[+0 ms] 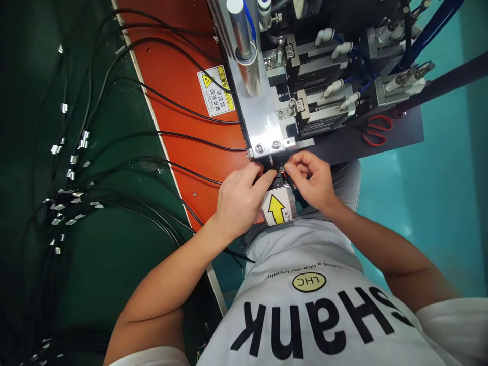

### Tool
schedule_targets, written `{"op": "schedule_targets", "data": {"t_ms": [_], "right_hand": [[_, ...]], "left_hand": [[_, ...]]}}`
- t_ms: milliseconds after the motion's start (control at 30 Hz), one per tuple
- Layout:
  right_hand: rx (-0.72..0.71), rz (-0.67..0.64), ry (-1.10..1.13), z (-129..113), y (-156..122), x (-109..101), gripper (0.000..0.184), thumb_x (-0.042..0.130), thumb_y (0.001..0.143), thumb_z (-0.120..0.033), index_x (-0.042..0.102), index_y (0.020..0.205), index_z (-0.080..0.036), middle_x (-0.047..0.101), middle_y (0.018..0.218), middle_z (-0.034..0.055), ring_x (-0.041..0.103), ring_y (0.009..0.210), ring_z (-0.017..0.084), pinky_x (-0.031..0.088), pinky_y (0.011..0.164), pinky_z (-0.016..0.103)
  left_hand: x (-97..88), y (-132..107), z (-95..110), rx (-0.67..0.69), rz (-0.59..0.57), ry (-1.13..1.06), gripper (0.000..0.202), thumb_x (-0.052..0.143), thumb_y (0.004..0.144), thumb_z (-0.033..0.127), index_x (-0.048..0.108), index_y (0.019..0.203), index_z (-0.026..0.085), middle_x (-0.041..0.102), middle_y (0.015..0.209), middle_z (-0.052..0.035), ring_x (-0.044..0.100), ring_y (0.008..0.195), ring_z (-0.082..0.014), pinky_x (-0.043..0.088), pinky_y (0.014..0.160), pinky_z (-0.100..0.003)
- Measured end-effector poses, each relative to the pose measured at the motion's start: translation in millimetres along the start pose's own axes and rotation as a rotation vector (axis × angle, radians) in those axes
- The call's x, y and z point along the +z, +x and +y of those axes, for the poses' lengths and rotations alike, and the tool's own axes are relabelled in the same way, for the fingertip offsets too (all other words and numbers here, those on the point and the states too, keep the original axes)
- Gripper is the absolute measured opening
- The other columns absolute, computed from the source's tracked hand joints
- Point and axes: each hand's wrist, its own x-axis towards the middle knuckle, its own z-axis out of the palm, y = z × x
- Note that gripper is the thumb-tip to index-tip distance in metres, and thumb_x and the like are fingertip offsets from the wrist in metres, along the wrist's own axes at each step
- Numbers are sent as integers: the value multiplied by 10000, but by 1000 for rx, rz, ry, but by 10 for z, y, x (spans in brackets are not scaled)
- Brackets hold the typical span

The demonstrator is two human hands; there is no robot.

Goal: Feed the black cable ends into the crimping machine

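My left hand (242, 198) is closed at the front edge of the machine, its thumb and curled index finger together. A thin black cable (183, 170) runs over the orange top and passes under this hand. Facing it, my right hand (314, 182) pinches with thumb and index finger at fine wires (282, 171), which show a bit of red between the fingertips. The wires' far ends are hidden. Just below the fingers sits a small black fixture with a light cover (280, 206) bearing a yellow arrow.
Behind my hands stands the machine's metal plate (267, 114) with a silver cylinder (244, 48) and clamps. Red-handled scissors (377, 130) lie on the dark ledge at right. Black cables with silvery ends (66, 206) are bunched on the green mat (125, 284). A warning label (216, 91) marks the orange panel.
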Motion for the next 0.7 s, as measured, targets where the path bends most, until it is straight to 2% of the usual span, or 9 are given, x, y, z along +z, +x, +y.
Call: {"op": "schedule_targets", "data": {"t_ms": [233, 367, 500, 600, 700], "right_hand": [[67, -9, 29, 86, -5, -28, 165, 657, 894, -349, 590, 839, -208, 519, 622, -37, 474, 496, 96, 371, 467, 241], [126, -25, 36, 37, -3, -61, 186, 655, 894, -386, 634, 888, -201, 541, 661, -32, 455, 477, 83, 343, 441, 238], [27, 2, -79, -90, 10, -11, 144, 661, 885, -335, 688, 911, -197, 533, 652, -32, 432, 517, 89, 351, 490, 247], [-78, 68, -186, -151, 9, 30, 75, 671, 862, -272, 677, 846, -198, 531, 643, -32, 421, 532, 97, 370, 537, 264], [-104, 90, -228, -156, -11, 32, 68, 652, 871, -267, 659, 840, -207, 575, 681, -17, 451, 551, 110, 391, 563, 277]], "left_hand": [[-12, 13, -1, 8, 9, -23, 334, 362, 1001, 199, 645, 1174, 160, 623, 944, -99, 582, 797, -187, 412, 641, -297], [-24, 17, -8, 14, -8, -65, 328, 359, 1002, 194, 635, 1175, 159, 646, 972, -103, 602, 837, -191, 445, 677, -306], [-34, 19, -2, 20, 2, -61, 300, 377, 993, 168, 624, 1163, 163, 676, 999, -96, 610, 844, -186, 450, 690, -307], [-43, 21, -1, 56, 20, -35, 275, 404, 977, 155, 628, 1136, 152, 683, 995, -95, 602, 817, -188, 438, 671, -310], [-50, 18, -17, 88, 20, -44, 278, 421, 965, 162, 624, 1155, 155, 678, 996, -101, 603, 837, -200, 436, 676, -321]]}}
